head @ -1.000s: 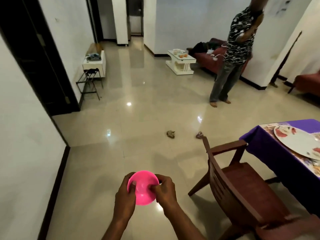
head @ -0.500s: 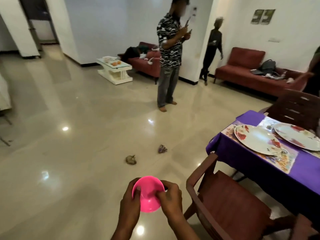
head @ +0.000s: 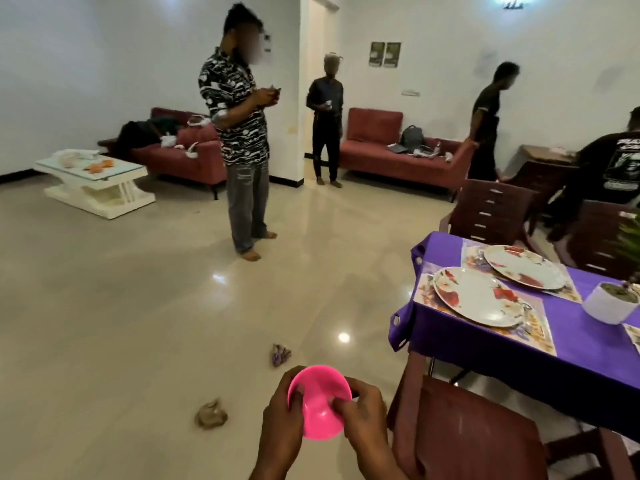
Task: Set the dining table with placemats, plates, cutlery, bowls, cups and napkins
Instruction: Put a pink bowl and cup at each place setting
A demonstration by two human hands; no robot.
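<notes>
Head view: pink bowl (head: pixel 320 400) held low centre of frame, above the floor (head: pixel 138 323), left of the tabletop (head: pixel 588 348) and apart from it. Left hand (head: pixel 282 422) grip: fingers curled on the bowl's left rim. Right hand (head: pixel 363 415) grip: pinching the right rim. Tabletop carries a purple cloth, two floral plates (head: pixel 479 296) on placemats (head: pixel 540 327), and a white pot (head: pixel 611 303). Brown chair (head: pixel 464 434) just beside the right hand.
</notes>
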